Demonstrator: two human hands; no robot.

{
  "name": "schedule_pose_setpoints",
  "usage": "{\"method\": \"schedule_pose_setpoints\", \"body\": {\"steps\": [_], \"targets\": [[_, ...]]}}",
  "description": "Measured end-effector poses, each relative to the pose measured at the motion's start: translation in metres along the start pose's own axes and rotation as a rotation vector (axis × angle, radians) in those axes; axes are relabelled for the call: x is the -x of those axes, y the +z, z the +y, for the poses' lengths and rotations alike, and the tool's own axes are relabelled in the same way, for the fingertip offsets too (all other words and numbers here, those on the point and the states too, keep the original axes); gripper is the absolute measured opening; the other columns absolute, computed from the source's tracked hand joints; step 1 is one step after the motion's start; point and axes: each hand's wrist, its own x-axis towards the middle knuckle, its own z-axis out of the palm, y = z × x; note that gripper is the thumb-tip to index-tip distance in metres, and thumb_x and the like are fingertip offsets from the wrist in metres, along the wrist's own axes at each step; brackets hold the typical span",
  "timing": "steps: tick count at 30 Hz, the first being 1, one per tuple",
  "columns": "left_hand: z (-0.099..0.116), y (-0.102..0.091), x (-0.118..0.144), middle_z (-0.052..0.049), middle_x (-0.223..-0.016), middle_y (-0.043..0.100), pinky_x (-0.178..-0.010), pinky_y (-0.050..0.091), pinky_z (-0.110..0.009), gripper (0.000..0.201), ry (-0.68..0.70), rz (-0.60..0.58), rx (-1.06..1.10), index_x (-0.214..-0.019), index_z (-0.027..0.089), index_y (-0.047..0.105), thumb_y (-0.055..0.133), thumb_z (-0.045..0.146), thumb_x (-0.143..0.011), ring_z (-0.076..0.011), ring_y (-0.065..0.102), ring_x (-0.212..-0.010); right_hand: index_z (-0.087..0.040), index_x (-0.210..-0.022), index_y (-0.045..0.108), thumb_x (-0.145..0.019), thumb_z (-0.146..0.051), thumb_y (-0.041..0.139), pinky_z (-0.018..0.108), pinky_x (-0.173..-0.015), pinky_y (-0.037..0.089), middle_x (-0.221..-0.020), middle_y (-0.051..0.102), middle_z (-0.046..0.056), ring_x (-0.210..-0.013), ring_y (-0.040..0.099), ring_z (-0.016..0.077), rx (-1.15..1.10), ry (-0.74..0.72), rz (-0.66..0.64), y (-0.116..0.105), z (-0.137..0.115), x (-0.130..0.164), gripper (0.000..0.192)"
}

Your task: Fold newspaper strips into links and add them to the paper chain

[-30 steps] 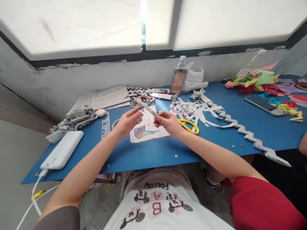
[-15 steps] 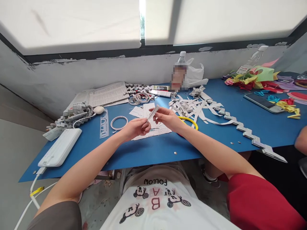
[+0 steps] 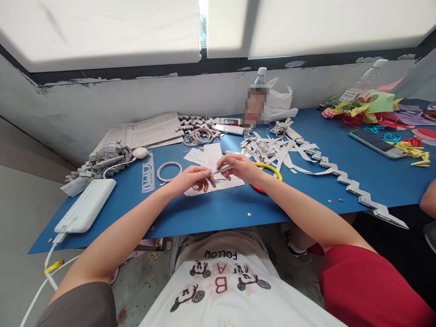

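Both my hands pinch a narrow folded strip of printed paper (image 3: 220, 171) just above the blue table (image 3: 211, 213). My left hand (image 3: 192, 178) grips the strip's near end, and my right hand (image 3: 238, 166) grips its far end. The strip lies almost level between them. Under my hands lie cut newspaper pieces (image 3: 211, 156). Yellow-handled scissors (image 3: 269, 169) rest right behind my right wrist. A white tape ring (image 3: 169, 171) lies to the left of my left hand.
A white power bank (image 3: 86, 205) with a cable lies at the table's left. A ruler (image 3: 148, 171), folded paper chain (image 3: 354, 188), loose paper strips (image 3: 272, 152), a bottle (image 3: 256, 97), newspaper (image 3: 150, 131), coloured paper (image 3: 371, 111) and a phone (image 3: 376, 144) are spread around. Another person's arm (image 3: 428, 202) shows at right.
My hands came lower and closer to me. The strip, first held only by my right hand and tilted up, is now pinched at both ends and nearly level.
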Motion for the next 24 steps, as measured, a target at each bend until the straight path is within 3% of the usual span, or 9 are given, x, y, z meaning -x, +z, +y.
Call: {"method": "schedule_pose_setpoints", "body": {"steps": [2,4,7,10,13,17,24], "targets": [[-0.002,0.000,-0.001,-0.005,-0.080,0.064,-0.052,0.038,-0.022,0.024,0.010,0.055,-0.118,-0.088,0.014,0.059,0.053,0.037,-0.085,-0.0113,0.056,-0.060,-0.016,-0.083,0.069,-0.072,-0.047,0.075,0.025,-0.053,0.049,-0.065,0.061,0.000,-0.055,0.054,0.0100,0.108,0.028,0.029,-0.003,0.002,0.000,0.034],[-0.004,0.001,-0.001,0.000,-0.071,0.059,-0.052,0.038,-0.022,0.018,0.013,0.126,-0.225,-0.091,0.016,0.058,0.049,0.030,-0.084,-0.0103,0.051,-0.056,-0.016,-0.091,0.069,-0.072,-0.041,0.077,0.026,-0.057,0.054,-0.064,0.064,0.000,-0.057,0.060,0.0112,0.158,0.053,0.028,-0.004,0.003,0.001,0.032],[-0.004,0.003,-0.002,0.003,-0.063,0.049,-0.051,0.035,-0.022,0.017,0.026,0.259,-0.386,-0.085,0.017,0.058,0.043,0.026,-0.083,-0.0109,0.043,-0.054,-0.014,-0.091,0.070,-0.069,-0.040,0.079,0.029,-0.067,0.059,-0.071,0.071,0.004,-0.065,0.068,0.0147,0.156,0.134,0.045,-0.004,0.003,0.001,0.035],[0.000,0.004,-0.001,0.001,-0.064,0.048,-0.052,0.033,-0.023,0.027,0.060,0.332,-0.503,-0.076,0.016,0.061,0.048,0.038,-0.084,-0.0122,0.043,-0.059,-0.012,-0.082,0.071,-0.064,-0.042,0.083,0.030,-0.065,0.061,-0.067,0.071,0.006,-0.063,0.070,0.0169,0.157,0.193,0.085,0.000,0.000,0.001,0.037],[0.003,0.005,0.000,0.003,-0.055,0.039,-0.048,0.026,-0.023,0.041,-0.004,0.293,-0.496,-0.078,0.014,0.067,0.057,0.054,-0.079,-0.0102,0.036,-0.052,-0.012,-0.076,0.070,-0.061,-0.043,0.084,0.030,-0.062,0.061,-0.063,0.071,0.006,-0.058,0.069,0.0165,0.154,0.154,0.108,0.007,-0.004,0.002,0.038],[0.003,0.006,0.001,0.006,-0.051,0.031,-0.046,0.020,-0.023,0.048,-0.079,0.221,-0.392,-0.089,0.013,0.070,0.060,0.058,-0.077,-0.0086,0.028,-0.048,-0.012,-0.075,0.067,-0.060,-0.045,0.084,0.029,-0.057,0.060,-0.064,0.070,0.005,-0.053,0.066,0.0144,0.172,0.130,0.109,0.014,-0.003,0.003,0.040],[0.002,0.005,0.000,0.007,-0.048,0.027,-0.044,0.016,-0.023,0.037,-0.047,0.088,-0.314,-0.080,0.014,0.065,0.057,0.050,-0.082,-0.0075,0.022,-0.045,-0.014,-0.078,0.064,-0.078,-0.043,0.070,0.021,-0.048,0.048,-0.062,0.061,0.000,-0.051,0.058,0.0096,0.363,0.184,-0.099,0.007,-0.004,0.007,0.030]]}}
